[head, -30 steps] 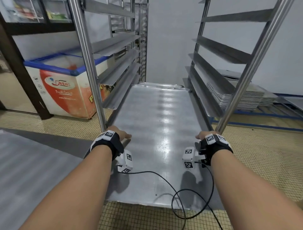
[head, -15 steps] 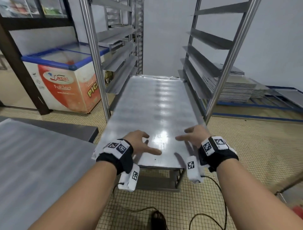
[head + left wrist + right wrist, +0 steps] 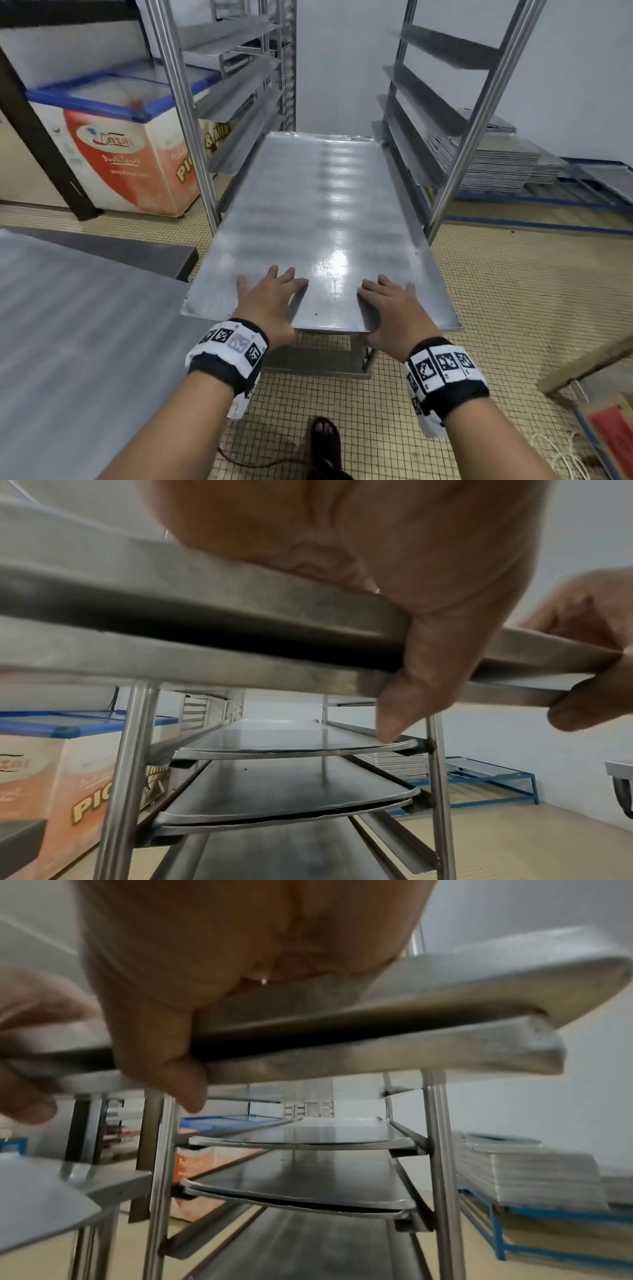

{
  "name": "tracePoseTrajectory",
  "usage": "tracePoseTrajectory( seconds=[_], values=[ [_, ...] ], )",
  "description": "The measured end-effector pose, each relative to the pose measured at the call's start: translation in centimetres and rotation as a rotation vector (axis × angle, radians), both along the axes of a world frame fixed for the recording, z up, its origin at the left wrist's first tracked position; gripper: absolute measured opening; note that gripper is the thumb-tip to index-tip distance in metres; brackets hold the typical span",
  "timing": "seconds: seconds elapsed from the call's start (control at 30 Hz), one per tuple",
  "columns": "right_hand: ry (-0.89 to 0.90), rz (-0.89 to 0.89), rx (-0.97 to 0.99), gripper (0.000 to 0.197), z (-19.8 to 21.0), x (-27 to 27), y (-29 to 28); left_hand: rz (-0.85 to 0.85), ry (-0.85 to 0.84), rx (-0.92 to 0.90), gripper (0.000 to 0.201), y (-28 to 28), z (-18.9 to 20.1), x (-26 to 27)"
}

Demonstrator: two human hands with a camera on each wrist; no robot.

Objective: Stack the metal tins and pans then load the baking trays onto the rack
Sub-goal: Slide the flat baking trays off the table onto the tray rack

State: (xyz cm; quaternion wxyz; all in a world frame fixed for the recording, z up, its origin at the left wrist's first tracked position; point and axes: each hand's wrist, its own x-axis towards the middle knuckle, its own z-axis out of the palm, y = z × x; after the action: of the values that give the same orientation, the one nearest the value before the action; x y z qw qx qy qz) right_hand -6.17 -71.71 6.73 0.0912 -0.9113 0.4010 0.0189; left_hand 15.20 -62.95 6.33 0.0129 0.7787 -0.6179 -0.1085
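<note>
A large flat baking tray (image 3: 325,222) lies between the rack's side rails, its near end sticking out past the rack posts (image 3: 181,113). My left hand (image 3: 270,294) and right hand (image 3: 394,301) hold that near edge, fingers spread flat on top. In the left wrist view my left thumb (image 3: 404,696) comes down over the tray edge (image 3: 205,620). In the right wrist view my right thumb (image 3: 178,1080) does the same over the tray edge (image 3: 377,1031). Two metal edges show there, one above the other. Lower rails carry more trays (image 3: 291,737).
A stack of trays (image 3: 493,168) sits on a blue frame at the right. A chest freezer (image 3: 113,137) stands left of the rack, a steel table (image 3: 68,325) at my near left. My foot (image 3: 323,442) and a cable are on the tiled floor.
The tray has slid further into the rack. My hands left its side edges, hovered over the near end, and now lie on it with thumbs over the edge.
</note>
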Motion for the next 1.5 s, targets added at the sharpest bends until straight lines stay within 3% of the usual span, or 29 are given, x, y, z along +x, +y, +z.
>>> tracePoseTrajectory(
  seconds=[0.57,1.1,1.5],
  values=[
    [0.011,-0.002,-0.04,0.076,-0.3,5.7,-9.8,0.018,-0.043,0.035,0.095,-10.0,0.6,4.9],
    [-0.009,0.002,-0.039,0.057,0.6,10.3,-20.4,0.049,-0.019,0.05,0.092,-20.6,1.7,9.3],
    [-0.019,0.024,-0.097,0.048,-0.1,12.2,-25.5,0.054,-0.05,0.012,0.091,-25.0,1.6,11.2]
  ],
)
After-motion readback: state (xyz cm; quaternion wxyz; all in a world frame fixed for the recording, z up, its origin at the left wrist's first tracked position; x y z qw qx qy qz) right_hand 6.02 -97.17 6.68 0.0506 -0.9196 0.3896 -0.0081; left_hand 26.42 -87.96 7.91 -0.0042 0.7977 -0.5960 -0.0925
